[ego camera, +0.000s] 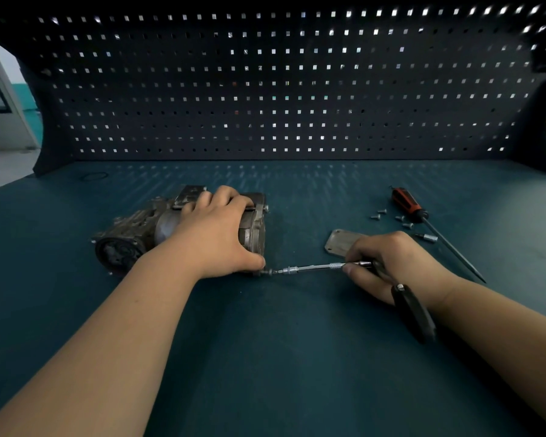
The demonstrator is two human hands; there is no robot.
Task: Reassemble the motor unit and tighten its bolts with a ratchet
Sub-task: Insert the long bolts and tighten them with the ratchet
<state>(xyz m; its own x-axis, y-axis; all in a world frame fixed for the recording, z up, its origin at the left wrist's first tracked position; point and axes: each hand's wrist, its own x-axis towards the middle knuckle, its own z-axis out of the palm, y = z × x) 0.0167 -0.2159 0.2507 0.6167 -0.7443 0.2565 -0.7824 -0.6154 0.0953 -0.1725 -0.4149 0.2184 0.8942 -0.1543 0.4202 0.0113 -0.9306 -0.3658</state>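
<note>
The motor unit [133, 228], a grimy grey cast-metal housing, lies on its side left of centre in the frame on the dark teal bench top [265, 357]. Its round, dirty end cap faces the lower left. Its flat flanged end faces right. The casting looks worn and stained, with ribs and a boxy block along its top.

The left hand [216, 234] clasps the housing from above. The fingers curl over its far edge and the thumb presses at the near right corner of the flange. Just right of that thumb, a small bolt head [267, 272] sits at the flange's lower corner.

The slim chrome ratchet with a black handle [312, 267] lies level, its tip meeting the bolt. The right hand [397, 266] pinches its knurled shaft between fingers and thumb, and the black handle sticks out toward the bottom of the frame beneath the wrist.

Partly hidden behind that hand lies a flat grey metal cover plate [339, 241]. Further right are several small loose silver screws [382, 211] and a short silver socket bit [427, 237]. Beside them a long screwdriver with an orange-and-black handle [405, 201] lies slanted, its tip toward the lower right. A dark perforated back panel [281, 89] fills the upper frame.
</note>
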